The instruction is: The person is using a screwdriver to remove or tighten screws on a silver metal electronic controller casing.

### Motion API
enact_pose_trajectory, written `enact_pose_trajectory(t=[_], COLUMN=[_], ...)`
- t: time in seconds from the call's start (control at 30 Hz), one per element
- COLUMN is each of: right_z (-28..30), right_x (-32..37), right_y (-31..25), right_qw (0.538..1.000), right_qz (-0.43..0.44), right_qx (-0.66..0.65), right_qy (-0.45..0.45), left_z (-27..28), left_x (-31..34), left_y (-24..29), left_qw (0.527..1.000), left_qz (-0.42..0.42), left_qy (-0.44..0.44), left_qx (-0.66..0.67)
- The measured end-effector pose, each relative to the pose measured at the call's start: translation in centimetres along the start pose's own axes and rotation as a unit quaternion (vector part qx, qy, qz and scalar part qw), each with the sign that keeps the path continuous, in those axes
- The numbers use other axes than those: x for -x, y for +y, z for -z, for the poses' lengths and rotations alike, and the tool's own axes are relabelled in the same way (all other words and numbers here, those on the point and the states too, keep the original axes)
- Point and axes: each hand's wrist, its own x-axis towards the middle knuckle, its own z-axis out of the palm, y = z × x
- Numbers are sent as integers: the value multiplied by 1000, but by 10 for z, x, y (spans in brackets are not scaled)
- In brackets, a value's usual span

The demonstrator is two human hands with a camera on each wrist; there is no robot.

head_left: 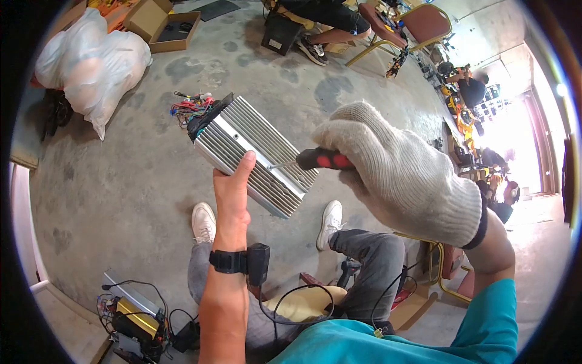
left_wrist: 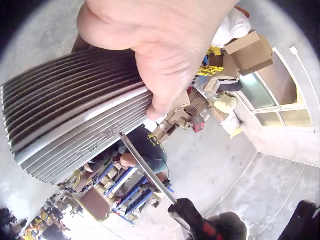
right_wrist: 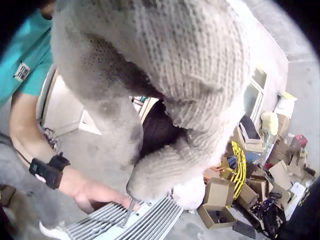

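Observation:
My bare left hand (head_left: 232, 191) grips a silver finned metal case (head_left: 260, 139), its thumb laid over the fins and the other fingers hidden beneath. A bundle of coloured wires (head_left: 189, 109) sticks out of the case's far end. In a knitted, pale glove, my right hand (head_left: 400, 164) holds a screwdriver (head_left: 324, 159) by its black and red handle. The screwdriver's shaft (left_wrist: 150, 170) slants to the case, with its tip at the flat strip among the fins. From the right wrist view, the gloved fingers (right_wrist: 165, 170) wrap round the dark handle, close over the case.
White plastic bags (head_left: 100, 67) and an open cardboard box (head_left: 163, 27) lie on the concrete floor ahead. A gold metal unit (head_left: 138, 316) with cables sits at lower left. Another person's leg (head_left: 333, 36) and red chairs (head_left: 424, 25) are at the top.

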Motion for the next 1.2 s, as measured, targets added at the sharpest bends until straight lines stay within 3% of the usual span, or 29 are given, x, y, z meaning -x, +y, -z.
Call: enact_pose_trajectory(t=[0.1,0.2,0.23,0.3,0.33,0.43,0.5,0.53,0.6,0.73,0.8,0.83,0.9,1.03,1.1,1.13,1.2], right_z=[-4,-1,0,1,-1,-5,-2,-1,0,-7,-4,-4,-1,-5,-4,-4,-4], right_x=[0,-1,-1,-1,0,1,0,0,5,7,2,2,2,2,-3,-2,2], right_y=[-10,-10,-8,-3,-3,-8,-13,-11,-4,-8,-15,-13,-7,-8,-13,-10,-4], right_qw=[995,991,991,1000,1000,998,990,990,999,998,988,988,999,998,984,985,996], right_qz=[-100,-122,-121,-7,-6,-48,-141,-140,-27,-66,-147,-145,-41,-53,-172,-171,-66], right_qx=[8,-50,-50,-15,-15,9,-7,-7,-25,-14,-46,-47,-16,-23,-35,-35,-48], right_qy=[16,13,13,11,11,40,19,19,12,18,22,22,24,21,-2,-3,26], left_z=[1,-1,0,2,2,1,0,1,1,-1,0,1,4,1,3,3,4], left_x=[0,0,0,-2,-2,-1,-1,-2,-1,0,-1,-2,-4,-2,-3,-4,-3], left_y=[-2,-1,-1,-3,-3,-4,-3,-2,-2,-2,-2,-3,-5,-5,-5,-5,-4], left_qw=[1000,1000,1000,1000,1000,1000,1000,1000,1000,1000,1000,1000,1000,1000,1000,1000,1000], left_qz=[0,-22,-23,-5,-6,-12,-16,-17,-12,-10,-15,-16,-15,-14,-15,-16,-18], left_qy=[-1,7,9,-1,-1,0,-2,-1,-2,2,5,6,3,11,-1,1,-2], left_qx=[4,-4,-3,-1,-1,8,12,12,3,8,9,9,-4,10,5,5,-7])
